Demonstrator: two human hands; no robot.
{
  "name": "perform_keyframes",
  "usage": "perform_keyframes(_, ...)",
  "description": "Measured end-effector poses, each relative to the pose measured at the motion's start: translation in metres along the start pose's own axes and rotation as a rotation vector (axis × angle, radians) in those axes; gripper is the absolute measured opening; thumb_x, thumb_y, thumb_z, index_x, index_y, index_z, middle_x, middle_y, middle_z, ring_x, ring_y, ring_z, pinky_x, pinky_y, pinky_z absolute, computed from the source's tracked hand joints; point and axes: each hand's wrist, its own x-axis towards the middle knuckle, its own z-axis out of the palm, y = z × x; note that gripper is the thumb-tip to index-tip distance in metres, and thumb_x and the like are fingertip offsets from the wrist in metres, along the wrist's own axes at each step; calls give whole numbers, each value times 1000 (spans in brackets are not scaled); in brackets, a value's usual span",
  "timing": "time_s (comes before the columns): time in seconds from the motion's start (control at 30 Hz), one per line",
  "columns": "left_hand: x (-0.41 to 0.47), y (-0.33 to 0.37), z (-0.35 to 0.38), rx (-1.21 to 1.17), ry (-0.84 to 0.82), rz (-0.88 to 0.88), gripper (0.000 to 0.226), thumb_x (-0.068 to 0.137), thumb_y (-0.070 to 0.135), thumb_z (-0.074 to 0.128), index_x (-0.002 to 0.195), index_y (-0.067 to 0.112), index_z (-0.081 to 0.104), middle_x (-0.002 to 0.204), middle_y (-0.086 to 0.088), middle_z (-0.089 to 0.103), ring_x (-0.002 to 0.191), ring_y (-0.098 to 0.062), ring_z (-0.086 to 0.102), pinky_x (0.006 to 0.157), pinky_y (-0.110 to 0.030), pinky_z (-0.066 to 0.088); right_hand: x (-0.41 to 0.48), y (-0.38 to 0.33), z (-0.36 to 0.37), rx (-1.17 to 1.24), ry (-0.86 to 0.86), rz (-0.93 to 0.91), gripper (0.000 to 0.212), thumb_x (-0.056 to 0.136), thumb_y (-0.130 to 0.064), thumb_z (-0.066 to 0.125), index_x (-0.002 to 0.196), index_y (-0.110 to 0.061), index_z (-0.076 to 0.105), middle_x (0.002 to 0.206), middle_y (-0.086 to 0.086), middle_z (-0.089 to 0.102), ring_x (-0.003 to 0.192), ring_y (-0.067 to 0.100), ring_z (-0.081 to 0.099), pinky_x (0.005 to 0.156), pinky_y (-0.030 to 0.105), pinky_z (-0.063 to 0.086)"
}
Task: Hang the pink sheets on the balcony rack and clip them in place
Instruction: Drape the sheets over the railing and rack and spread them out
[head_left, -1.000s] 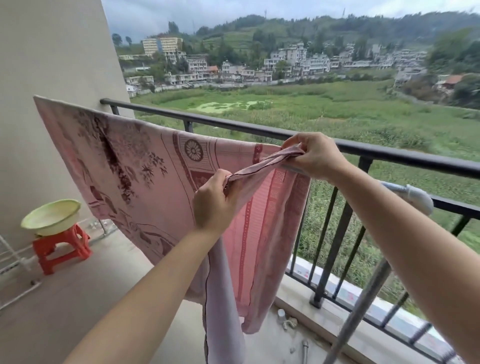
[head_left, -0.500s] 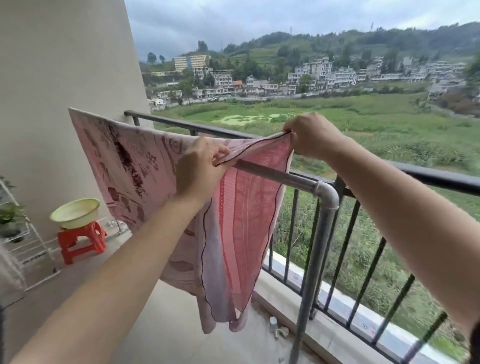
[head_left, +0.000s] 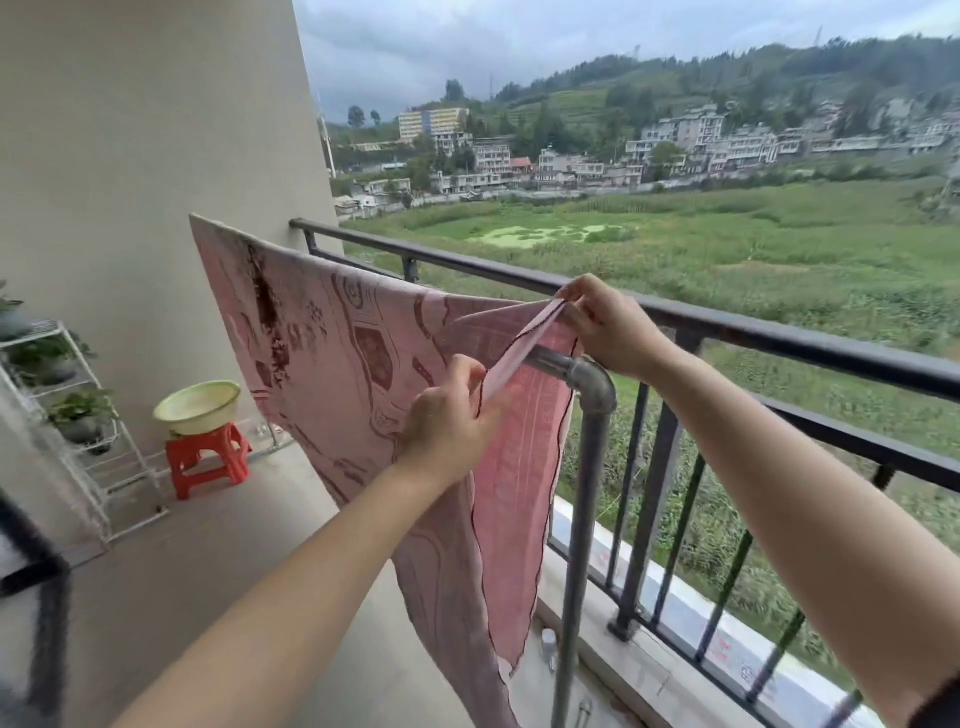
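Head view: both hands pinch the pink sheet (head_left: 332, 364) draped over the rack bar (head_left: 550, 361), left hand (head_left: 447, 415) at seven o'clock of right hand (head_left: 608, 327). Unclipped, its bunched corner could slide off.

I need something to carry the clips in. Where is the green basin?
In the head view, the green basin sits at the left on the red stool, by the wall, between the white plant rack and the hanging pink sheet.
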Motion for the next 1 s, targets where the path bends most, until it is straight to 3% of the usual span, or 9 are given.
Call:
perform_keyframes(0.13,-9,-6,10,-6,50,114,15,94,27,64,92,13,63,44,20,25,33,6,28,39,-9,20,-12,7,-7,-442,177,-367,28,94,-14,59,121,-8,57,113,13,63,88,33,64,69,44,55)
perform_keyframes(0.23,-17,-9,16,-47,74,146,11,93,23,65,86,15,62,45,19,27,34,-2,31,41,-4,15,-19,33,-7,-557,64,-181,34,87,-27,69,117,-13,61,111,9,61,85,28,65,62,36,52)
perform_keyframes(0.33,-16,-6,22,-34,110,142,13,91,22,66,81,17,61,52,17,41,42,-2,37,44,-8,20,-23,40,14,-550,-112,-34,12,89,-34,67,94,-25,63,91,-3,59,78,20,63,57,29,45)
perform_keyframes(0.4,-11,-2,25,-2,135,109,12,87,27,69,87,17,63,66,14,52,55,-2,44,49,-10,25,-24,41,29,-464,-277,64,23,85,-43,72,76,-30,55,77,-9,57,73,16,61,59,31,51)
perform_keyframes(0.5,0,2,30,49,86,74,33,83,37,70,107,17,59,87,7,62,74,-7,52,57,-14,34,-27,56,42,-338,-369,160,21,84,-35,75,74,-25,60,78,-4,66,73,18,65,69,40,59)
perform_keyframes(0.67,14,14,34,47,81,76,19,85,33,67,97,20,59,72,8,64,62,-11,58,53,-24,42,-34,62,24,-216,-126,157,17,88,-20,70,72,-23,70,67,-3,69,64,23,66,61,45,59)
perform_keyframes(0.77,16,17,32,-32,150,43,7,84,21,66,82,18,59,60,10,56,51,-11,50,48,-22,36,-37,48,7,-73,147,14,14,93,-28,67,91,-18,77,76,-3,73,62,19,65,59,43,57)
perform_keyframes(0.87,12,20,26,-118,226,41,9,79,10,63,77,16,57,55,8,52,46,-9,45,45,-13,29,-39,31,-6,-72,395,-165,23,98,-31,58,100,-13,71,88,-3,68,67,15,62,59,34,51)
perform_keyframes(1.0,-1,23,21,-224,234,153,9,77,9,62,76,13,55,51,5,52,42,-9,45,41,-16,34,-55,24,-1,-156,464,-319,27,105,-24,39,102,0,52,74,2,58,55,18,48,48,32,36)
